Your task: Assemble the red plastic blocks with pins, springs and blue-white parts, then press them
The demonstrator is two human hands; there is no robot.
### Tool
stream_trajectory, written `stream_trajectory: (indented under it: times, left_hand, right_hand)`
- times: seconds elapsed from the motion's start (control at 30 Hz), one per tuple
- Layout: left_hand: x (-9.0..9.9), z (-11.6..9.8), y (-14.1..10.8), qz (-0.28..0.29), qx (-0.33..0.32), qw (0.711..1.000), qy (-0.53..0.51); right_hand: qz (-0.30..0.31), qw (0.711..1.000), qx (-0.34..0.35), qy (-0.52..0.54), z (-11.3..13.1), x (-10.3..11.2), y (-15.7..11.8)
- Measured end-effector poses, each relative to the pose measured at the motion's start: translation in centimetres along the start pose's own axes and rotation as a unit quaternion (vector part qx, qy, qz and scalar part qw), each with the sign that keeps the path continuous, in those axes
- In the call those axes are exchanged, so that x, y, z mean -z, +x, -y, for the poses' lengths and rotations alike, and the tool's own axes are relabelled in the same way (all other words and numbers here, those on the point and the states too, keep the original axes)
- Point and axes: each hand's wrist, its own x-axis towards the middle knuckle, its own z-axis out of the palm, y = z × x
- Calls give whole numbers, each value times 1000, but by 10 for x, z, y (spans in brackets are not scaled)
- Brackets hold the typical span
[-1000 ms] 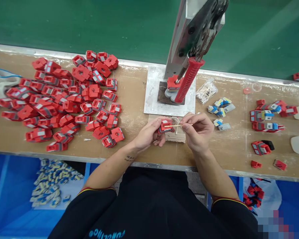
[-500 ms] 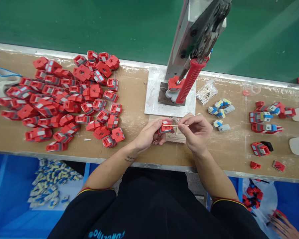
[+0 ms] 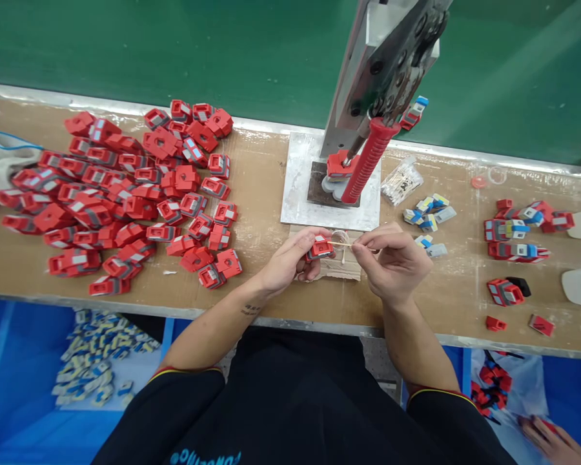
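My left hand [image 3: 293, 258] is closed around a red plastic toy part [image 3: 319, 247] with grey and white markings, its hollow side tilted up. Between the thumb and fingers of my right hand [image 3: 390, 261] is a thin cotton swab [image 3: 341, 244], its far tip at the red part. Below the swab, a small clear round dish [image 3: 339, 237] sits on a piece of cardboard [image 3: 346, 270], with another swab lying by it. Behind my hands stands a hand press with a red lever grip [image 3: 372, 161]; another red part [image 3: 337, 165] rests under its ram.
A big heap of red toy parts [image 3: 126, 187] covers the left of the table. Right of the press lie a bag of cotton swabs [image 3: 401, 182], several blue-and-white pieces [image 3: 427, 212] and red assemblies [image 3: 508, 248]. A green belt [image 3: 174, 51] carries a toy [image 3: 414, 113]. Another person's hand [image 3: 552, 439] is at lower right.
My right hand has drawn back slightly to the right with the swab. On the green belt a red-and-blue toy has come out from behind the press lever.
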Motion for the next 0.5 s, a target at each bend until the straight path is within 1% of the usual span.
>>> stream_trajectory:
  times: [0.07, 0.17, 0.23, 0.3, 0.4, 0.47, 0.5]
  left_hand:
    - [0, -1, 0, 1, -2, 1000, -1]
    - [-1, -2, -1, 3, -2, 1000, -9]
    - [-1, -3, -1, 0, -2, 1000, -15]
    - [0, -5, -1, -6, -3, 1000, -18]
    - [1, -7, 0, -23, -5, 1000, -14]
    - [2, -7, 0, -31, -12, 999, -9]
    - [2, -7, 0, -33, -16, 999, -7]
  right_hand:
    - [3, 1000, -5, 1, 1, 2, 1]
    - [-14, 1000, -12, 17, 0, 11, 5]
    - [-3, 1000, -25, 2, -4, 19, 8]
    - [52, 996, -47, -46, -9, 25, 10]
    - [156, 977, -64, -128, -19, 27, 9]
    - [195, 966, -60, -156, -24, 26, 8]
    - [202, 964, -60, -162, -25, 25, 8]
